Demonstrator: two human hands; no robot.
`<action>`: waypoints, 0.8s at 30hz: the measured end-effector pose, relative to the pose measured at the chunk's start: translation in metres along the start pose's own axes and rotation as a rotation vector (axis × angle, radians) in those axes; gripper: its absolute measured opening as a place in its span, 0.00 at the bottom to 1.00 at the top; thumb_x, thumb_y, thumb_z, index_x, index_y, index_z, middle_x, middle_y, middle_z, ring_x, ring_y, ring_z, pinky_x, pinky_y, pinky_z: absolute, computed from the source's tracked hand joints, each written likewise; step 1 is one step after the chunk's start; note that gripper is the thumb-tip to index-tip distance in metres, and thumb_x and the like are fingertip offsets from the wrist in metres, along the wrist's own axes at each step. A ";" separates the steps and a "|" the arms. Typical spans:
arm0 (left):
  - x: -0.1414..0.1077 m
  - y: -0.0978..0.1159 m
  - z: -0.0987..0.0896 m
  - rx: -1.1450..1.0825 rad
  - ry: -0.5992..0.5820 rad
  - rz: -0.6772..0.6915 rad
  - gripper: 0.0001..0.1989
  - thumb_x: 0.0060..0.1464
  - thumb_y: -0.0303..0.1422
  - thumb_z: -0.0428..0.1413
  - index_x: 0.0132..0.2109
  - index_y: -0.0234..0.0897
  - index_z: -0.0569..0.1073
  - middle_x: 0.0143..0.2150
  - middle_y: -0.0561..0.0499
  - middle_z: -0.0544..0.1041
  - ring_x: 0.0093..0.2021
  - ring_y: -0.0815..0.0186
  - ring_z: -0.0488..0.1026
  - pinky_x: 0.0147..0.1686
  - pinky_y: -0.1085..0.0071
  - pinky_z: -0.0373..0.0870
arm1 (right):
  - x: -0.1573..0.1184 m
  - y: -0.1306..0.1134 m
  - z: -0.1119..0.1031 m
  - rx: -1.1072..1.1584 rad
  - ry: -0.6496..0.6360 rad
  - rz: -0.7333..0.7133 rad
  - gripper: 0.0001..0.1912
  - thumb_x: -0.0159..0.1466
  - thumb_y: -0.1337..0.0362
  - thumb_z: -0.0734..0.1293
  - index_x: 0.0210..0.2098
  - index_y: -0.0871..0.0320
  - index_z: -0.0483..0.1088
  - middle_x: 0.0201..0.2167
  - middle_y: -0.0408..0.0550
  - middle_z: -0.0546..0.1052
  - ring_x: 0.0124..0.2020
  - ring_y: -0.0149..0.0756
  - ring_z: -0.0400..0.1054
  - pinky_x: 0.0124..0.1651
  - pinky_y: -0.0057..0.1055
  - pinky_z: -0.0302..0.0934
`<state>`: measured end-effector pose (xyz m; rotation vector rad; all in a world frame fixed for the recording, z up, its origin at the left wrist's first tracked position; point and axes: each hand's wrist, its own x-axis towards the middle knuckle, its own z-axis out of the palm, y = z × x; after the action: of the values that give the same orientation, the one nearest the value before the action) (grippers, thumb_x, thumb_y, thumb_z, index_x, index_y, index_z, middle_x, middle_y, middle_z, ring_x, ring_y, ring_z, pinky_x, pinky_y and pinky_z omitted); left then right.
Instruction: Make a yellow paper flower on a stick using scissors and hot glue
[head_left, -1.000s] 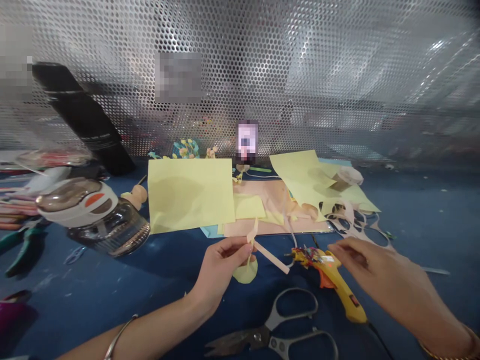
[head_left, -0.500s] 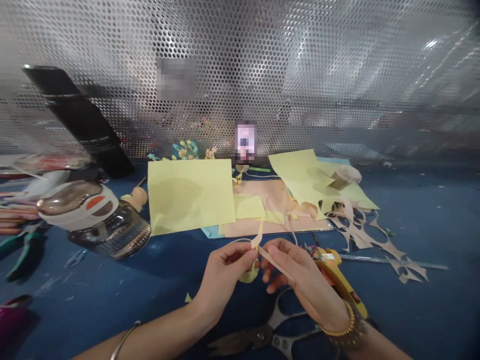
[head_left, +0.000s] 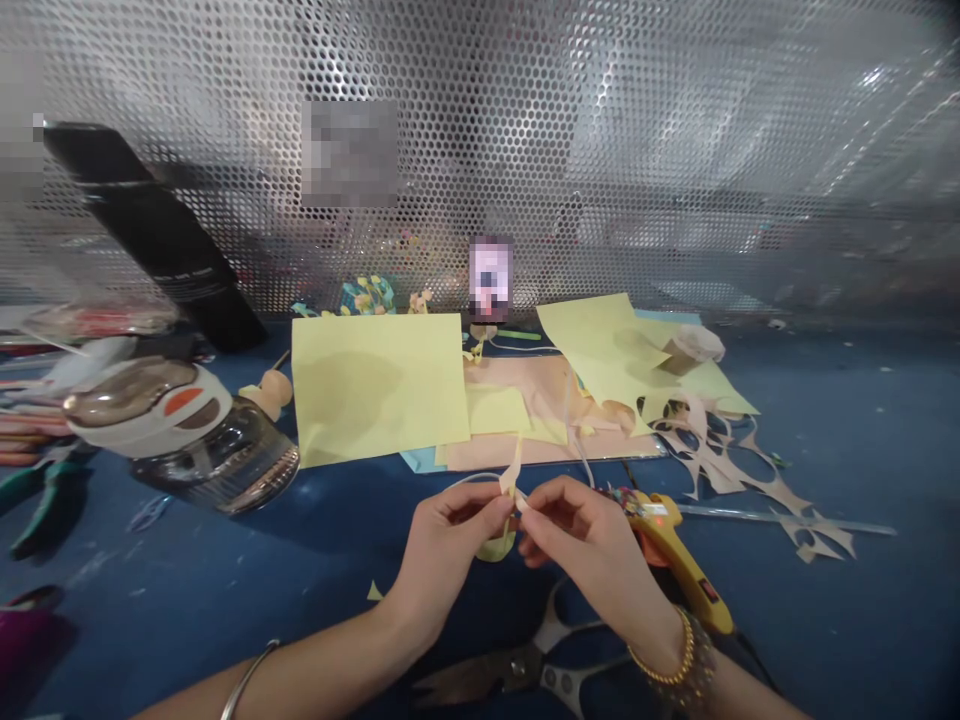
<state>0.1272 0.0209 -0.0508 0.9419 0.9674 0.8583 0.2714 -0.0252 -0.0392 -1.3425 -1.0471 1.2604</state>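
Nearly upright, a paper strip (head_left: 511, 480), tip up, pinched between left hand (head_left: 450, 540) and right hand (head_left: 577, 530)

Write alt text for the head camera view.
The left hand and right hand pinch a thin peach paper strip together above a blue work surface. A yellow glue gun and scissors lie near the right hand; pale yellow paper sheets lie ahead, before a perforated metal screen.
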 end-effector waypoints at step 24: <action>-0.001 -0.003 0.001 -0.011 0.041 0.006 0.10 0.45 0.37 0.64 0.33 0.35 0.80 0.28 0.51 0.78 0.27 0.73 0.69 0.25 0.80 0.65 | -0.002 0.002 0.004 -0.110 0.107 -0.205 0.03 0.60 0.64 0.67 0.30 0.57 0.70 0.25 0.40 0.74 0.24 0.27 0.71 0.29 0.22 0.69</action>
<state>0.1279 0.0188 -0.0532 0.9215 0.9949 0.8899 0.2669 -0.0275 -0.0411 -1.3330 -1.1601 0.9810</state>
